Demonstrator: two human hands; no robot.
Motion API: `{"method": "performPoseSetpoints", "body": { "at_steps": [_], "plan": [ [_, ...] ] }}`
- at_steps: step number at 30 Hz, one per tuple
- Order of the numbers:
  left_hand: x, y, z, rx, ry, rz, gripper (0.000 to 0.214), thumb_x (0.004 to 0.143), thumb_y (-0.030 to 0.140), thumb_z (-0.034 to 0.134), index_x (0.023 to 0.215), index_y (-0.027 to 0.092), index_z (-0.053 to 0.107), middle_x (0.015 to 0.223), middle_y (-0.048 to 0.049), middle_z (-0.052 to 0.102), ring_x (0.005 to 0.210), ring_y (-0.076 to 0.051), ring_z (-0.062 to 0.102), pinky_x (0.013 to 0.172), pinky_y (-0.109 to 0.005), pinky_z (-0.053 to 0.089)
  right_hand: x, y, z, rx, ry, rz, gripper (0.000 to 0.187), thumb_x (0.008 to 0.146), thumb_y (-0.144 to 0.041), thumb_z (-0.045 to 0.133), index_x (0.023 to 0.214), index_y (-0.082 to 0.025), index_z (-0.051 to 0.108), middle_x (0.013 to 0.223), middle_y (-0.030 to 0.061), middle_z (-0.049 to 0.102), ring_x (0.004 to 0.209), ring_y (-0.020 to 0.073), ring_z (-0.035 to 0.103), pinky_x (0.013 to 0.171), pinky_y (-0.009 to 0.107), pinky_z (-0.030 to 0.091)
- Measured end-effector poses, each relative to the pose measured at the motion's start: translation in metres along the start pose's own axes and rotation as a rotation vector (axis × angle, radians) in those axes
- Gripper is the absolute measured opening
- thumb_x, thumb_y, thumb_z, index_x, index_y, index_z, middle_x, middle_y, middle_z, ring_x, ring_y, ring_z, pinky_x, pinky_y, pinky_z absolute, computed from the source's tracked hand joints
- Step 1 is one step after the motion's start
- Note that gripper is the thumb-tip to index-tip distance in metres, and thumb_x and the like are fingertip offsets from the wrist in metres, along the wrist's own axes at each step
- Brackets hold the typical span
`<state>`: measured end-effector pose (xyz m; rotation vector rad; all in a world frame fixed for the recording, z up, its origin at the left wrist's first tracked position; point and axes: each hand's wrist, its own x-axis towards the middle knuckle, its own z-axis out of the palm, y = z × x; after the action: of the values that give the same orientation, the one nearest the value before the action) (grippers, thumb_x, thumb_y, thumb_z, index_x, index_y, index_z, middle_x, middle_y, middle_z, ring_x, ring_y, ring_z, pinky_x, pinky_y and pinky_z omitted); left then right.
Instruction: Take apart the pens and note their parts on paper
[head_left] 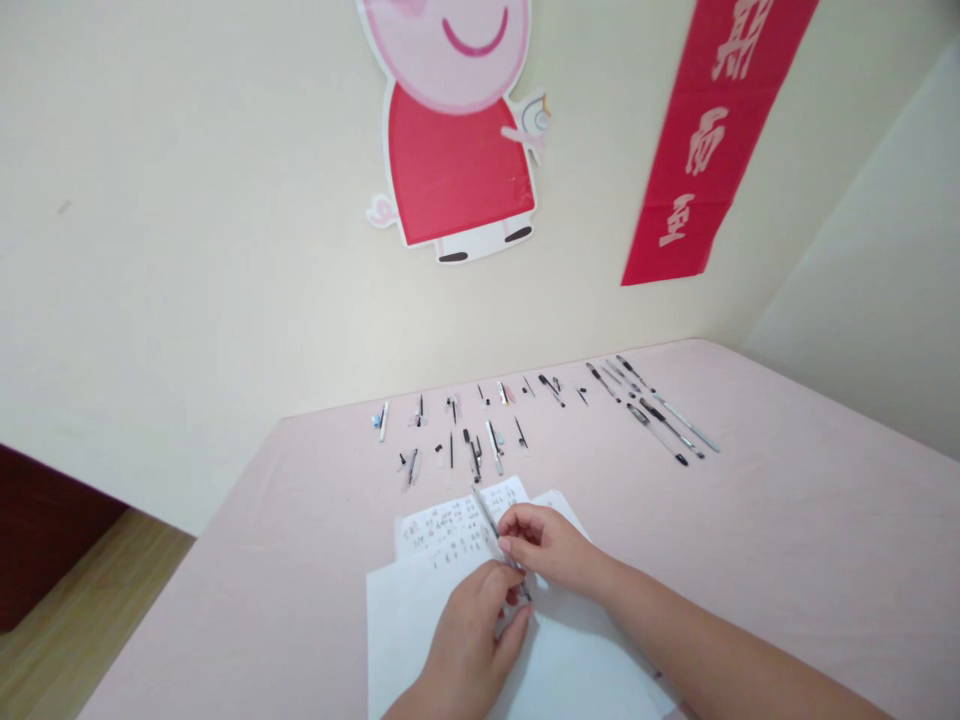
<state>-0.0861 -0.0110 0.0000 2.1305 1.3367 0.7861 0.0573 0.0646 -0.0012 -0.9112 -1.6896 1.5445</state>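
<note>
White paper point(405, 645) is laid nearest. Over it, a pen point(484, 510) is held at its near end by the half-curled left hand point(472, 620) and pinched midway by the right hand point(551, 547). Pen parts point(472, 455) are laid at the far side, left of several longer pens point(658, 433).

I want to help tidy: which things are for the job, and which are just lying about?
Probably for the job:
slim pale pen held in the left hand and right hand
white paper sheets, some with handwriting
black, white and clear pens and pen parts

Probably just decoration:
flat pink pig cutout
long red banner with white characters
</note>
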Motion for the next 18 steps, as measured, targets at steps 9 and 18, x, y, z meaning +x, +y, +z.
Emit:
{"method": "performPoseSetpoints", "body": {
  "at_steps": [9,18],
  "plan": [
    [0.000,0.003,-0.002,-0.055,-0.092,-0.017,0.035,0.076,0.010,0.050,0.109,0.022,0.049,0.094,-0.0053,0.057,0.081,-0.017,0.054,0.076,-0.032,0.046,0.003,-0.006,-0.011,-0.045,-0.037,0.040,0.010,0.068,-0.022,0.060,0.071,-0.017,0.051,0.054,-0.0065,0.048,0.049,0.0079,0.044,0.046,0.019,0.034],
    [-0.003,-0.001,0.000,-0.041,-0.126,0.029,0.048,0.077,0.009,0.048,0.122,0.025,0.040,0.101,-0.0047,0.055,0.082,-0.015,0.054,0.078,-0.032,0.046,0.012,0.015,-0.128,-0.802,0.793,-0.055,0.026,0.075,-0.030,0.050,0.086,-0.015,0.068,0.079,0.0059,0.064,0.065,0.0169,0.053,0.064,0.029,0.042]
  ]
}}
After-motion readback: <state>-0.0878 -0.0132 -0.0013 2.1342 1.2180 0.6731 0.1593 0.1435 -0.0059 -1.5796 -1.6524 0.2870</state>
